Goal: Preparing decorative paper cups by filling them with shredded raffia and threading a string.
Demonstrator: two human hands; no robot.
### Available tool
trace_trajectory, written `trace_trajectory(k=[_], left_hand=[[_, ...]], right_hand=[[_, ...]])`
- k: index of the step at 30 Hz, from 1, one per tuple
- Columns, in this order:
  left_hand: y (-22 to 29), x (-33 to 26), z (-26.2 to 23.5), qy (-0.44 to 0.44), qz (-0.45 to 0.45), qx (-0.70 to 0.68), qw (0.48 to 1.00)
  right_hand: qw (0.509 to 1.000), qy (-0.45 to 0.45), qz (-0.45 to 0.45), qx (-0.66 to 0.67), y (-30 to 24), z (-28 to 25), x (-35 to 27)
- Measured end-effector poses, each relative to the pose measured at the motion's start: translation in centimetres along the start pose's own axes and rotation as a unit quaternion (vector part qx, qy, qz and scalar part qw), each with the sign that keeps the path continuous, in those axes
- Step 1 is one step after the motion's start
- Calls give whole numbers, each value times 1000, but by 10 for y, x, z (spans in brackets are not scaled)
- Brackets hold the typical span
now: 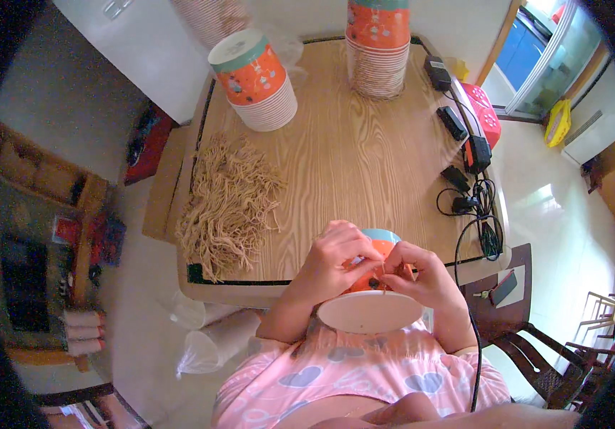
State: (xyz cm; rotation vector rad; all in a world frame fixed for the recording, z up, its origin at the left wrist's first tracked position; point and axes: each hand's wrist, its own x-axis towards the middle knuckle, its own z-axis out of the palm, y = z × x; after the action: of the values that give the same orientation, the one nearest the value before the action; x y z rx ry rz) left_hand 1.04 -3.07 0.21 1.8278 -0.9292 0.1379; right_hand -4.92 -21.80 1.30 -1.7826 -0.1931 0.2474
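Observation:
An orange paper bucket with a teal band lies tilted against my lap at the table's near edge, its white round end facing me. My left hand reaches over its left side, thumb and forefinger pinched. From the right, my right hand also closes in a pinch, its fingertips nearly touching the left ones. A thin tan strand, like twine, shows between the fingertips against the bucket's side; most of it is hidden by fingers. A loose heap of tan twine lies on the table's left.
Stacked orange buckets stand at the far left, another stack at the far middle. Black adapters and a coiled cable line the table's right edge; one cable hangs past my right arm. A dark chair stands at right.

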Motion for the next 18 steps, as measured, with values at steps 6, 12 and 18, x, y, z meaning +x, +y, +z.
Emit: trace_trajectory(k=[6,12,18], left_hand=[[-1,-1,-1,14,6,10,1000],[0,0,-1,-27,-29,-39,998],[-2,-1,-5,-69,-14,-16,997]], right_hand=[[998,-30,-56,-5,-2,-5,0],[996,-60,-66,6,1,-7,0],[999,-40,7,15,0,-6,-1]])
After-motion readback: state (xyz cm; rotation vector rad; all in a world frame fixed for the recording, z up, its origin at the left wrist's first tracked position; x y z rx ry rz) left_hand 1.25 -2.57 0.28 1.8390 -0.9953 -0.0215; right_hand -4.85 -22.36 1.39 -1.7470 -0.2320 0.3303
